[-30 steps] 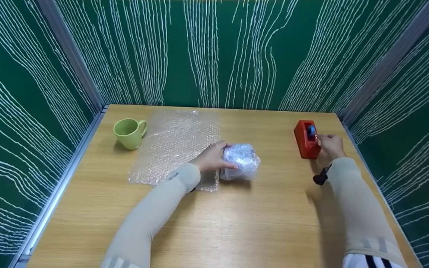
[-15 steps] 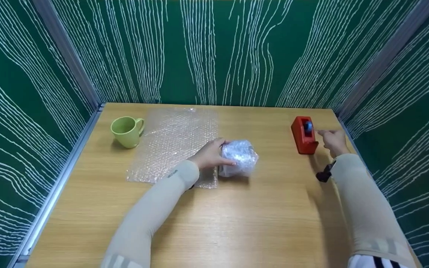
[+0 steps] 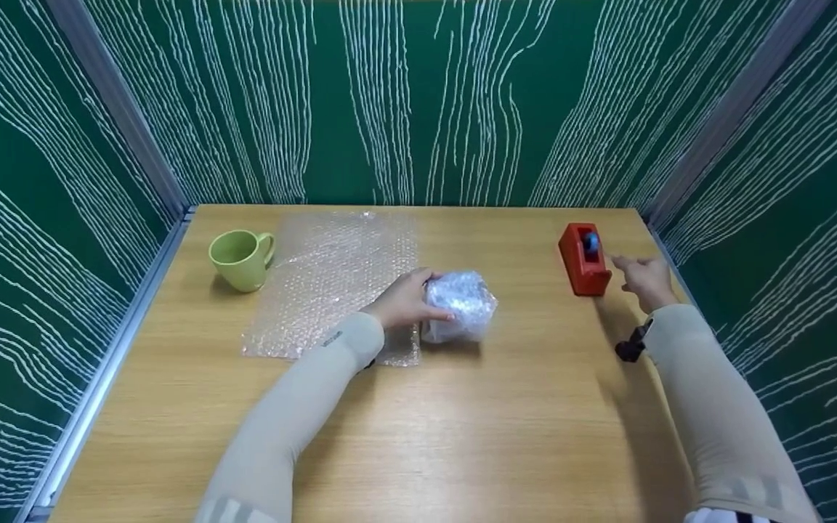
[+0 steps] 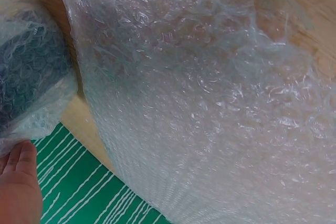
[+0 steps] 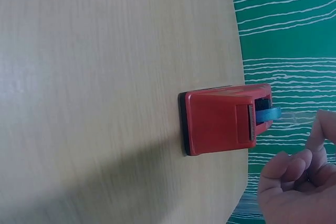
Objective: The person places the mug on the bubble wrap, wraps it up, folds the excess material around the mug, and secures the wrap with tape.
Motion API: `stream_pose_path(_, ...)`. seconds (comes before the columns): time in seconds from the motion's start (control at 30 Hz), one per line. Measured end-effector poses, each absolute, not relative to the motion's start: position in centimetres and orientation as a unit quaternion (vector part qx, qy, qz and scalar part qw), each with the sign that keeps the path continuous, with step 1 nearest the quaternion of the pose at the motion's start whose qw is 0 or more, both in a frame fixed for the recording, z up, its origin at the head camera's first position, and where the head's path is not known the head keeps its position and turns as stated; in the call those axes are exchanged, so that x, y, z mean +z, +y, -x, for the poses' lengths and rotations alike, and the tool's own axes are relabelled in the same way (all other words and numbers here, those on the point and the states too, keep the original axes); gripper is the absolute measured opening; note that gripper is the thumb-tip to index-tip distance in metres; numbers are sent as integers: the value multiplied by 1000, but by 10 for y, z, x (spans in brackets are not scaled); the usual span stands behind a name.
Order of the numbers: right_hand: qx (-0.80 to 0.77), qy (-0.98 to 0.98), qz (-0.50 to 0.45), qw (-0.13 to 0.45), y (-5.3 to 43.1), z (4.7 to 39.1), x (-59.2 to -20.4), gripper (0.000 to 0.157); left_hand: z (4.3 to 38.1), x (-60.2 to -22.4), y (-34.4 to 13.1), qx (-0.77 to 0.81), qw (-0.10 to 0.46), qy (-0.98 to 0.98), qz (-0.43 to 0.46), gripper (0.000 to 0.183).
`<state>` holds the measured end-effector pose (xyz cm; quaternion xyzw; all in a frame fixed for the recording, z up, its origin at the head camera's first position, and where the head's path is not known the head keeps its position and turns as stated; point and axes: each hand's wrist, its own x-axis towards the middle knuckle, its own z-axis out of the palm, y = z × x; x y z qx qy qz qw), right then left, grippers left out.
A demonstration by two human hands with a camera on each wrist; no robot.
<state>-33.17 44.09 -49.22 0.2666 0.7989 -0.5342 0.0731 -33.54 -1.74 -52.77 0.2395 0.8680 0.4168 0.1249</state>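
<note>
A bubble-wrapped bundle [image 3: 462, 306] stands at the middle of the table, and my left hand [image 3: 402, 299] grips its left side. Something dark shows through the wrap of the bundle [image 4: 31, 66] in the left wrist view. To the right is a red tape dispenser [image 3: 582, 261] with a blue-cored roll. My right hand [image 3: 647, 282] is just right of it, apart from its body. From the roll a strip of clear tape [image 5: 296, 117] runs to the fingertips of the right hand [image 5: 302, 182], which pinch its end; the thumb's contact is partly hidden.
A flat sheet of bubble wrap [image 3: 331, 283] lies left of the bundle, partly under the left forearm. Beyond its left edge stands a green mug [image 3: 240, 263]. Green walls with white lines enclose the wooden table [image 3: 476, 436] at the back and sides.
My right hand has drawn slightly away from the dispenser's front, to its right, with tape trailing from the roll. The left hand keeps its grip on the bundle. The whole head view has shifted slightly.
</note>
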Motion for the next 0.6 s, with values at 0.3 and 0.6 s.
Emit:
stream_pose_path(0.3, -533, 795, -287, 52, 440, 323, -503, 98, 334, -526, -19, 422, 128, 867, -232, 92)
stream_pose_path(0.6, -548, 765, -337, 39, 436, 318, -522, 45, 332, -526, -18, 426, 133, 864, -233, 91)
